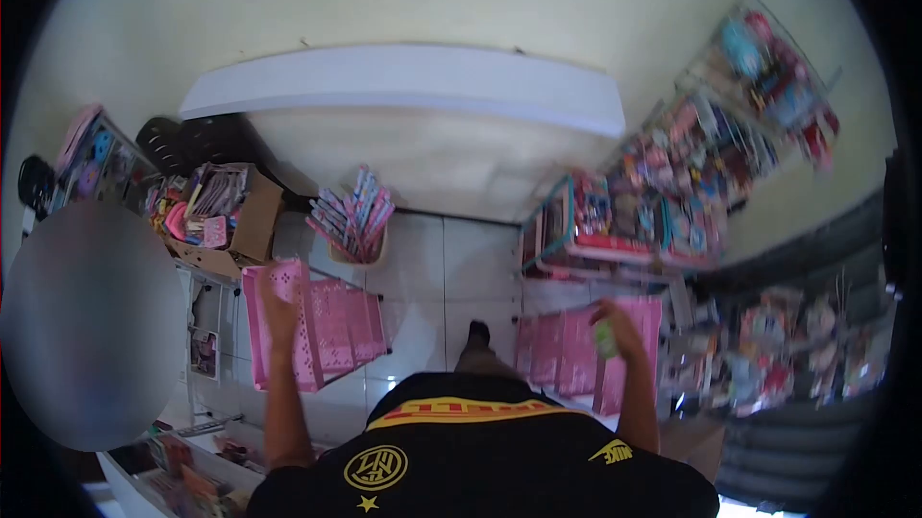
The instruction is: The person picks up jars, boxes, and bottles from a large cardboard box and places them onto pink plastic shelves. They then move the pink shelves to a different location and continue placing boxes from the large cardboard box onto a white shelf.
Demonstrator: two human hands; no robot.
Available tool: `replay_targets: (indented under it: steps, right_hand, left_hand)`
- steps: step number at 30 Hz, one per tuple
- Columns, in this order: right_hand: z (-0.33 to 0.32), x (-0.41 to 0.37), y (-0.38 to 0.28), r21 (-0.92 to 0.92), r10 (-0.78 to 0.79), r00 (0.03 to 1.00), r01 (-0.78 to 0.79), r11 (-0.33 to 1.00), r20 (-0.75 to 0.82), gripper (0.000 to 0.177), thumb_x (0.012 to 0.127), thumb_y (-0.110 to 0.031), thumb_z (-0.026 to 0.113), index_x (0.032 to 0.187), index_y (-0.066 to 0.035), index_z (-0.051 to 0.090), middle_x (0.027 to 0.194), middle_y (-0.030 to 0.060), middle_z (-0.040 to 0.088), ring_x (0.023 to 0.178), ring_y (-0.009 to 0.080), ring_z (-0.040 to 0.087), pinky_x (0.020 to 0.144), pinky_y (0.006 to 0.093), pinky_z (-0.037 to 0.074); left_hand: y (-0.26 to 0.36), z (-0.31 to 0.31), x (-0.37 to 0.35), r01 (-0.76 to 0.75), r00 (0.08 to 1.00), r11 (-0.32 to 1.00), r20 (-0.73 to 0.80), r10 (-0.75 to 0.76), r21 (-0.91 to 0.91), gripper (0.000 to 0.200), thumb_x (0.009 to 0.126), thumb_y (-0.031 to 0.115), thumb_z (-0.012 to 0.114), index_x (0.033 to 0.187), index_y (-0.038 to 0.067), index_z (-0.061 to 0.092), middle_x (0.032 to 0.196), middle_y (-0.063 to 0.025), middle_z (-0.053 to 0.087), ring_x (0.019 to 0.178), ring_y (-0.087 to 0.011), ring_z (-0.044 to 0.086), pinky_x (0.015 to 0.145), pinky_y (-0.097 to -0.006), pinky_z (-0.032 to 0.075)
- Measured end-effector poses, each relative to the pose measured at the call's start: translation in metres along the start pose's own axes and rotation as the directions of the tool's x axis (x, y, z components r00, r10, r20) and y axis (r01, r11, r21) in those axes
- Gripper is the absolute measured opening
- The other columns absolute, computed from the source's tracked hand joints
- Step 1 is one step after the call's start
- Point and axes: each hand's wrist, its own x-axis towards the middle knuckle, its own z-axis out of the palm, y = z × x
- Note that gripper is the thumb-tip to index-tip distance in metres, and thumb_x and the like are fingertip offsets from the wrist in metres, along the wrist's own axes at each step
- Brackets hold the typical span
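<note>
My left hand [279, 314] is over the pink plastic rack [305, 364] on the left, its thumb apart from the fingers and nothing visible in it. The hand overlaps the rack's perforated top in this view. On the other side, my right hand [624, 328] is closed around a small light-green object [604, 337], too blurred to name. Behind that hand stands another pink plastic rack [557, 350]. My leg and dark shoe [478, 330] show between the two racks.
A cardboard box [255, 220] of packaged goods stands at the left, beside a bin [369, 257] of patterned rolls. Stocked shelves [615, 254] line the right wall. A white ledge [403, 78] runs along the wall ahead. A grey blurred oval [96, 326] covers the far left.
</note>
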Motion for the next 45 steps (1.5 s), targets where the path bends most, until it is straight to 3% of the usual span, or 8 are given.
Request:
replay_targets:
  steps: [3, 5, 6, 8, 15, 25, 41, 45]
  right_hand:
    - [-0.047, -0.068, 0.034, -0.111, 0.045, 0.867, -0.115, 0.987, -0.496, 0.048, 0.098, -0.043, 0.043, 0.121, -0.003, 0.057, 0.101, 0.0129, 0.066, 0.089, 0.0252, 0.062, 0.079, 0.0374, 0.048]
    - [-0.064, -0.108, 0.085, -0.231, 0.063, 0.791, -0.253, 0.939, -0.609, 0.051, 0.095, -0.046, 0.046, 0.121, -0.003, 0.057, 0.105, 0.0158, 0.067, 0.095, 0.0299, 0.064, 0.084, 0.0410, 0.048]
    - [-0.064, -0.120, 0.127, -0.349, 0.139, 0.740, -0.464, 0.814, -0.658, 0.053, 0.092, -0.045, 0.050, 0.122, -0.002, 0.057, 0.109, 0.0194, 0.066, 0.102, 0.0335, 0.063, 0.088, 0.0427, 0.048]
    - [-0.054, -0.143, 0.151, -0.426, 0.204, 0.666, -0.651, 0.628, -0.718, 0.055, 0.088, -0.043, 0.054, 0.123, -0.001, 0.058, 0.113, 0.0229, 0.065, 0.109, 0.0372, 0.062, 0.093, 0.0445, 0.047]
    - [-0.058, -0.127, 0.137, -0.376, 0.434, 0.822, -0.559, 0.739, -0.370, 0.049, 0.080, -0.031, 0.057, 0.119, -0.002, 0.064, 0.117, 0.0246, 0.064, 0.111, 0.0368, 0.062, 0.094, 0.0420, 0.047]
    - [-0.021, -0.064, 0.045, -0.640, 0.355, 0.926, -0.194, 0.744, 0.131, 0.037, 0.078, -0.027, 0.056, 0.101, -0.002, 0.072, 0.097, 0.0186, 0.071, 0.088, 0.0297, 0.067, 0.081, 0.0380, 0.052]
    - [0.024, 0.061, -0.006, -0.650, 0.073, 0.967, 0.106, 0.753, 0.242, 0.031, 0.081, -0.026, 0.057, 0.098, -0.005, 0.072, 0.101, 0.0206, 0.069, 0.090, 0.0362, 0.067, 0.081, 0.0410, 0.051]
    - [0.023, 0.101, -0.004, -0.522, 0.181, 0.974, -0.083, 0.849, 0.138, 0.030, 0.081, -0.025, 0.056, 0.099, -0.006, 0.071, 0.101, 0.0204, 0.069, 0.090, 0.0348, 0.068, 0.079, 0.0413, 0.051]
  left_hand:
    - [-0.078, -0.064, 0.016, -0.008, 0.997, 0.890, -0.067, 0.043, 0.457, 0.057, 0.084, 0.020, 0.073, 0.128, -0.006, 0.049, 0.126, -0.0220, 0.054, 0.120, -0.0305, 0.052, 0.102, -0.0407, 0.040]
    - [-0.116, -0.079, 0.009, 0.213, 0.937, 0.949, 0.228, -0.266, 0.232, 0.055, 0.085, 0.021, 0.072, 0.127, -0.006, 0.049, 0.121, -0.0198, 0.058, 0.114, -0.0290, 0.055, 0.098, -0.0405, 0.042]
    - [-0.127, -0.082, 0.005, 0.500, 0.718, 0.862, 0.517, -0.466, 0.083, 0.053, 0.086, 0.022, 0.071, 0.126, -0.006, 0.050, 0.117, -0.0175, 0.061, 0.108, -0.0276, 0.058, 0.094, -0.0402, 0.045]
    - [-0.134, -0.074, -0.013, 0.479, 0.768, 0.878, 0.476, -0.429, 0.018, 0.051, 0.087, 0.023, 0.069, 0.125, -0.005, 0.050, 0.113, -0.0153, 0.063, 0.102, -0.0256, 0.060, 0.090, -0.0389, 0.048]
    - [-0.114, -0.018, -0.036, 0.805, 0.562, 0.489, 0.694, -0.451, -0.335, 0.043, 0.090, 0.020, 0.062, 0.126, -0.002, 0.052, 0.104, -0.0100, 0.065, 0.089, -0.0187, 0.063, 0.079, -0.0345, 0.053]
    - [-0.021, 0.088, -0.038, 0.681, 0.638, 0.636, 0.721, -0.271, -0.364, 0.034, 0.091, 0.016, 0.062, 0.118, -0.004, 0.059, 0.096, -0.0106, 0.067, 0.079, -0.0187, 0.066, 0.072, -0.0330, 0.054]
    - [0.027, 0.194, -0.001, 0.666, 0.670, 0.646, 0.682, -0.295, -0.374, 0.038, 0.085, 0.019, 0.068, 0.112, -0.006, 0.061, 0.092, -0.0133, 0.068, 0.074, -0.0214, 0.067, 0.067, -0.0354, 0.054]
    - [0.029, 0.228, 0.018, 0.670, 0.701, 0.612, 0.629, -0.336, -0.420, 0.040, 0.084, 0.022, 0.069, 0.111, -0.006, 0.061, 0.090, -0.0127, 0.068, 0.072, -0.0224, 0.066, 0.067, -0.0368, 0.054]
